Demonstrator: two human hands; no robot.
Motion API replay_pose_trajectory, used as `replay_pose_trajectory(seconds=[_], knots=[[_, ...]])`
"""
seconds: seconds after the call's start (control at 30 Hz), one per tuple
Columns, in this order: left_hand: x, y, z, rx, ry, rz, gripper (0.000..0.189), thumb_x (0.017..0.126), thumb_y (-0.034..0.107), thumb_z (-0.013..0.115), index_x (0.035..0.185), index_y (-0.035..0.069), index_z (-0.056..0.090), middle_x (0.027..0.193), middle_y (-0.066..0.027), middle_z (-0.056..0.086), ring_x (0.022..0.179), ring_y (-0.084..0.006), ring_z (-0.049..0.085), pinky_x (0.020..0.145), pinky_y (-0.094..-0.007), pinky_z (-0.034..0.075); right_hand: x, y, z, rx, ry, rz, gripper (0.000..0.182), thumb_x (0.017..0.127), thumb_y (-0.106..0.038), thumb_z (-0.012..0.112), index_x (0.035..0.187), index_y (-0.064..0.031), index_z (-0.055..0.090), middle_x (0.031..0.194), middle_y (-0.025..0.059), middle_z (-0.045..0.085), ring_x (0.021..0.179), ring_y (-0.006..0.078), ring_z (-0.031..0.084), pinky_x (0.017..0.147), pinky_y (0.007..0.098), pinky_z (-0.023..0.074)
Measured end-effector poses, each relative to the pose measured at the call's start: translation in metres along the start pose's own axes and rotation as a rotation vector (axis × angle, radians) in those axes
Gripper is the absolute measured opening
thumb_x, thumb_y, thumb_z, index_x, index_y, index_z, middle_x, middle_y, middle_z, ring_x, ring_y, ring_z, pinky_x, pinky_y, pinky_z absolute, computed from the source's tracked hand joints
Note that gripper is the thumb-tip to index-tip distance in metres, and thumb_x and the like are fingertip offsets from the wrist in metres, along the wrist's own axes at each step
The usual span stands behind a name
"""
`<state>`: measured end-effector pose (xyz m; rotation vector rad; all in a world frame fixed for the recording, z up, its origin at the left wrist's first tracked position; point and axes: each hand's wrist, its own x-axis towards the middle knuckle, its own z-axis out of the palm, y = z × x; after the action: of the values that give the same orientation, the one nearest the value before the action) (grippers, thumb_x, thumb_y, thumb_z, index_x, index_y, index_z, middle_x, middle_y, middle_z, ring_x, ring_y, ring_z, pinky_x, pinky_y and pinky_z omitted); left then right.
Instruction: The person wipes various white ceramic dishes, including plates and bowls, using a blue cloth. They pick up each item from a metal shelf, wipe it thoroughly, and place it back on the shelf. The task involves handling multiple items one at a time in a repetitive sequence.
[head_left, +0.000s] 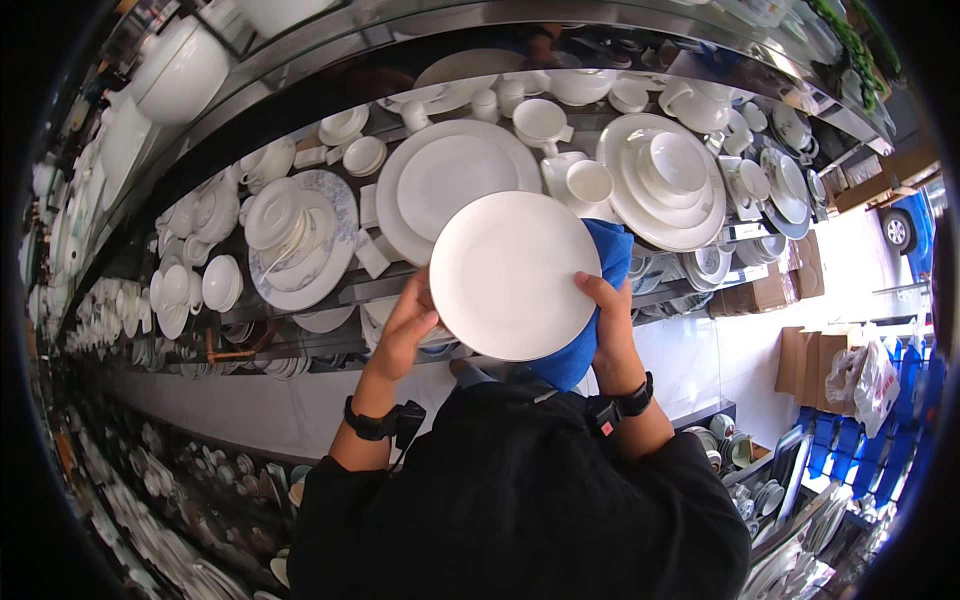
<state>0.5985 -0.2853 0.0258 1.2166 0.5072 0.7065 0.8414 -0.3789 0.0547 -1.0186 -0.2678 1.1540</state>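
Between both hands I hold a round white plate (516, 275) with a thin darker rim, its face turned up toward me. My left hand (406, 330) grips its left edge, thumb near the rim and fingers mostly hidden behind it. On the right edge, the thumb of my right hand (613, 319) rests on the plate's face. A blue cloth (574, 358) is caught between that hand and the plate and hangs down behind it. Just beyond the held plate, a large white plate (390, 176) lies on the shelf with a smaller plate (457, 178) on top.
A dark shelf (337, 341) carries crowded tableware. Blue-patterned plates (341, 217) stand left, stacked bowls and plates (679, 165) right, a white mug (540, 122) behind. An upper shelf edge (360, 86) overhangs the back. Cardboard boxes (814, 367) and another crockery rack (724, 435) lie to the right.
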Motion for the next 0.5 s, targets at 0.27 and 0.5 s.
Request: replay_pose_trajectory(seconds=[0.27,0.5], knots=[[0.055,-0.024,0.076,-0.212,0.102,-0.169,0.035,0.098,0.014,0.045,0.128,-0.002,0.038,0.099,-0.0142,0.061,0.067,-0.0175,0.061,0.054,-0.0283,0.050,0.021,-0.021,-0.051,-0.158,0.209,-0.405,0.050,0.082,-0.009,0.065,0.126,0.0024,0.046,0.111,0.0162,0.062,0.092,0.0254,0.065,0.081,0.0372,0.0550],[0.125,-0.046,0.090,-0.224,0.147,-0.124,0.033,0.095,0.013,0.050,0.125,0.001,0.044,0.097,-0.0132,0.061,0.069,-0.0202,0.060,0.052,-0.0324,0.048,0.023,-0.066,-0.108,0.208,-0.008,-0.170,0.057,0.081,-0.020,0.068,0.128,0.0050,0.046,0.108,0.0200,0.063,0.090,0.0286,0.067,0.078,0.0392,0.0572]])
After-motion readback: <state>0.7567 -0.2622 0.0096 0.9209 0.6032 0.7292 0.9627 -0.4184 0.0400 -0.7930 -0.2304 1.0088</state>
